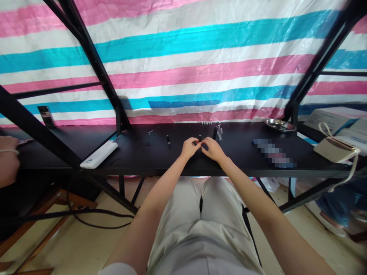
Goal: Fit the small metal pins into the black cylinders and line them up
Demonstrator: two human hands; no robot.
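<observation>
My left hand and my right hand meet over the black table, fingers pinched together. Between the fingertips the top of a small dark cylinder shows, and the rest of it is hidden; both hands appear closed on it. A similar small black cylinder with a pale lower end stands apart to the left. Just beyond my right hand is an upright black tube, beside a cluster of small clear pieces. A row of tiny white pieces lies near the table's back edge.
The black table has metal frame posts on both sides. On the left lies a white oblong device. To the right are a round metal dish, a blurred-out flat packet and a beige pouch. Another person's hand is at far left.
</observation>
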